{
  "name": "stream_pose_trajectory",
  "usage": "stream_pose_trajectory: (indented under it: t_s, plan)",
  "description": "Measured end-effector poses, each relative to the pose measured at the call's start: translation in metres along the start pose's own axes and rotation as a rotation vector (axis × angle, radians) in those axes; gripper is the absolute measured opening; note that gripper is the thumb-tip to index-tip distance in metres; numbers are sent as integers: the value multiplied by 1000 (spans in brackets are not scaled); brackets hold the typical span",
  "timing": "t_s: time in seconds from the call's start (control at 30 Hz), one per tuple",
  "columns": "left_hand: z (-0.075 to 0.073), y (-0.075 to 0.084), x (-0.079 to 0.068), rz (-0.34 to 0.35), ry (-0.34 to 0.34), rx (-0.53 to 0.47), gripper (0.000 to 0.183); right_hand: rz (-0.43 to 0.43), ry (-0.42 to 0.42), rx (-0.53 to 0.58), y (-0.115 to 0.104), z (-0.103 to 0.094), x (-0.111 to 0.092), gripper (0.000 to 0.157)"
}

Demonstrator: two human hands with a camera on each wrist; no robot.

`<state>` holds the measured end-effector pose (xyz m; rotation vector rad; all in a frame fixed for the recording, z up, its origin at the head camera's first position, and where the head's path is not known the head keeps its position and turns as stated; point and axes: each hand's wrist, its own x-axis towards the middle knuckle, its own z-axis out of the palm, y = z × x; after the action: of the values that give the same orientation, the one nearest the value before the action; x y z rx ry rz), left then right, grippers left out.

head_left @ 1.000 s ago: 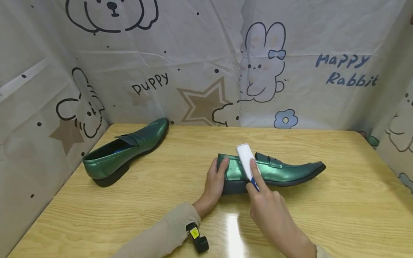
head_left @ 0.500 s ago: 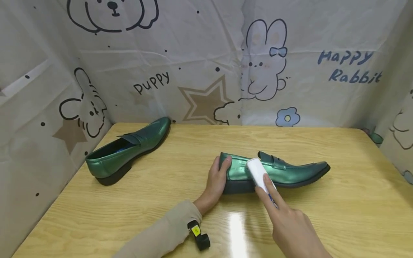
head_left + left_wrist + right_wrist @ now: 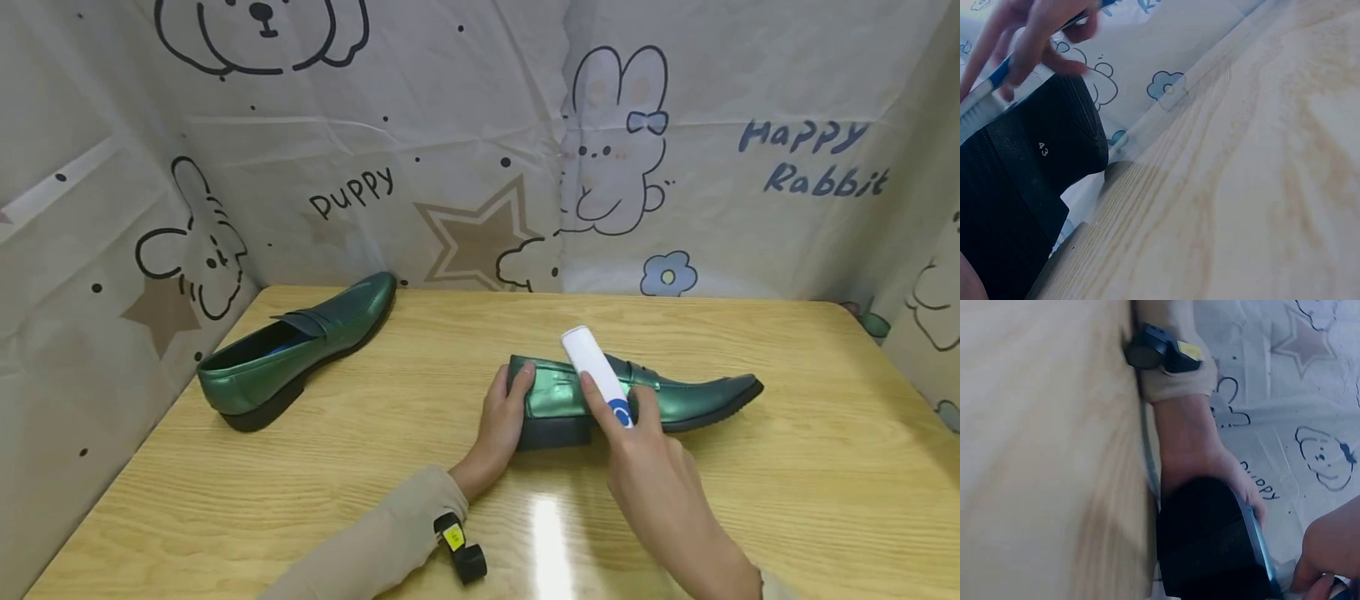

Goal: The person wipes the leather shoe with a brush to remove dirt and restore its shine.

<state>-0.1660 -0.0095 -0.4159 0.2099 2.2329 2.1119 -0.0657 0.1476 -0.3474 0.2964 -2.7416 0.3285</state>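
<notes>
A green metallic loafer lies tilted on its side, toe pointing right, its black sole marked 43 in the left wrist view. My left hand grips the heel end, thumb over the upper. In my right hand is a white brush with a blue handle part, held slantwise across the middle of the shoe. Pale bristles show against the shoe's side in the left wrist view. From the right wrist, the black heel hides part of my left hand.
A matching green loafer stands upright at the back left of the wooden table. Cartoon-printed cloth hangs behind the table and at both sides. A black wrist camera sits on the left sleeve.
The brush slid down and right along the shoe's side, then came back up and left over the opening. The left hand keeps its grip, and the shoe stays nearly in place.
</notes>
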Motion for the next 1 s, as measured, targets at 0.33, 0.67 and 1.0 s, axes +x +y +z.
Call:
stream_pose_trajectory:
  t_s: [0.33, 0.67, 1.0]
  plan:
    - [3, -1, -1, -4, 25, 13, 43, -8, -50, -82, 12, -1, -13, 86]
    - [-2, 1, 1, 25, 20, 16, 42, 73, -205, -50, 10, 5, -41, 94]
    - [1, 0, -1, 18, 23, 13, 44, -35, -2, -49, 5, 9, -5, 89]
